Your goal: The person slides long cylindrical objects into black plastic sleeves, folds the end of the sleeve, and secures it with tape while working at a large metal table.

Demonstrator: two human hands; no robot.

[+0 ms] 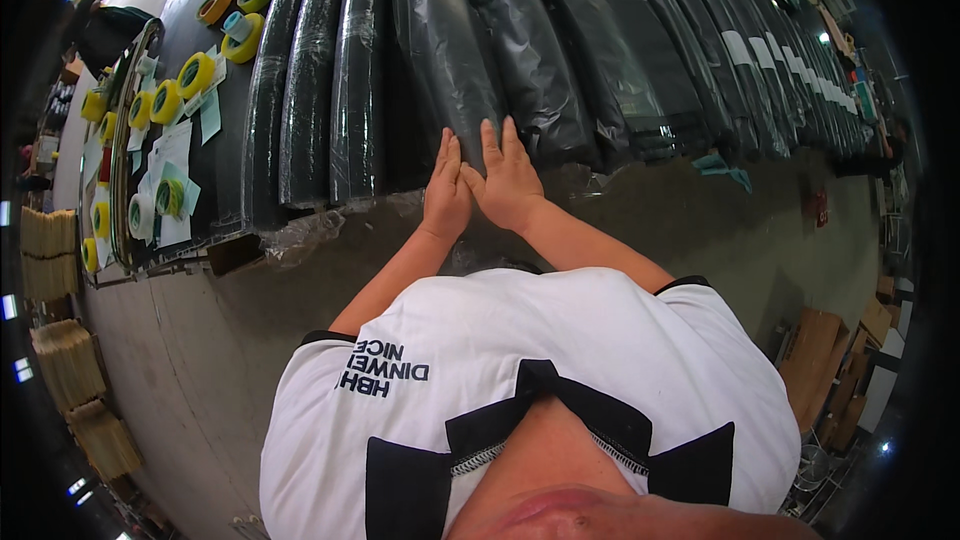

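Observation:
My left hand [446, 192] and my right hand [505, 185] are side by side at the near end of a long bundle [445, 50] in loose black plastic. Fingers on both hands are stretched out, and their tips rest against the plastic. The right thumb reaches toward the left hand. Neither hand holds anything. To the right lies a similar black-bagged bundle [530, 70]. A slimmer dark roll [358, 80] in clear, shiny film lies to the left. What is inside the black plastic is hidden.
Yellow tape rolls [195, 75] and paper sheets [172, 160] lie on the table's left part. Crumpled clear film [300, 238] hangs at its near edge. More wrapped bundles [760, 50] run off rightward. Cardboard [815, 360] stands at right; stacked brown sheets [50, 252] at left.

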